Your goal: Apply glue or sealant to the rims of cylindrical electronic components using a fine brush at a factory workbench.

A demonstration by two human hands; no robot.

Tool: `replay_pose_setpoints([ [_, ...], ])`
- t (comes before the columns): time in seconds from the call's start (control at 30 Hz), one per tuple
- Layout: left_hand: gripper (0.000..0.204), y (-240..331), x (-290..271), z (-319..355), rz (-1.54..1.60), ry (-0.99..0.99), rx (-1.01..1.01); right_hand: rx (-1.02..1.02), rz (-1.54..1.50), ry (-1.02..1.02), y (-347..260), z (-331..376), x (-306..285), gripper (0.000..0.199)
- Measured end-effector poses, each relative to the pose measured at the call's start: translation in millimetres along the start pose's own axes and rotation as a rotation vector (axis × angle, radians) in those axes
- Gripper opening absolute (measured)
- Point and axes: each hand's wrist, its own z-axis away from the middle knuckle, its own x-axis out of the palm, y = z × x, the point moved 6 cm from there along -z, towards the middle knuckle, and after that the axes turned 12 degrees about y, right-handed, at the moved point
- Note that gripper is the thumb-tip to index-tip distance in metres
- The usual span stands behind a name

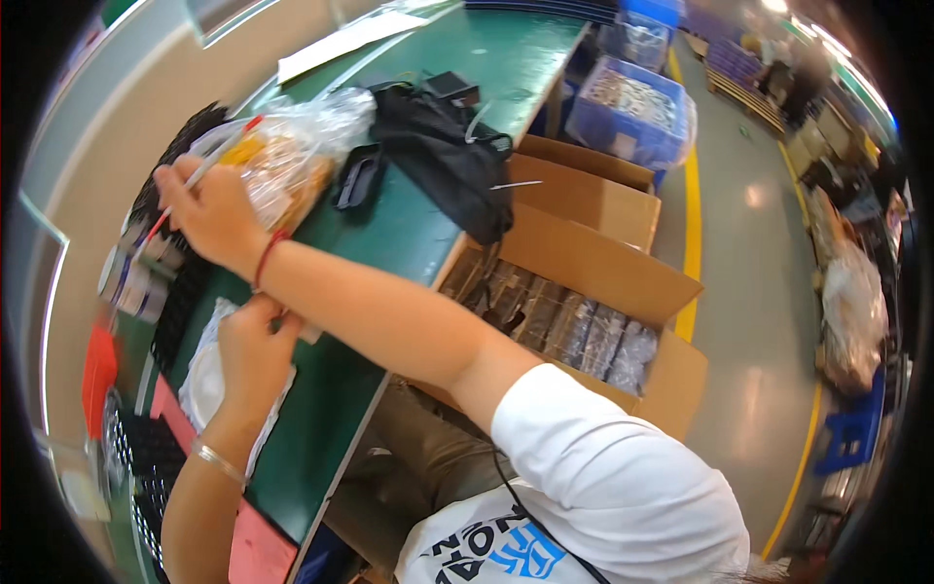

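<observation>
Right hand: curls closed around a slim white-and-red stick, near the left edge of the green desk, beside a clear plastic bag. Left hand: below the right wrist, apart from the stick, fingers bent inward; cannot tell whether holding anything. Between left hand and right edge: a strip of green desk, room for moving. Past that edge: an open cardboard box.

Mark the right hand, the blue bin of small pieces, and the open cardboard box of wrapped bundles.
Right hand [216, 216]: head view, back of the hand.
Blue bin [603, 129]: head view, its near wall.
Cardboard box [674, 387]: head view, its right flap.
</observation>
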Motion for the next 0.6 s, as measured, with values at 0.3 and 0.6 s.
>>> replay_pose_setpoints([
  [0.3,0.009,0,17,7,0.246,-0.043,-0.139,-0.074,0.014,0.024,6,-2,-7,0.03],
  [0.6,0.011,8,9,9,0.139,-0.186,-0.234,-0.035,-0.06,0.012,15,-2,-2,0.028],
])
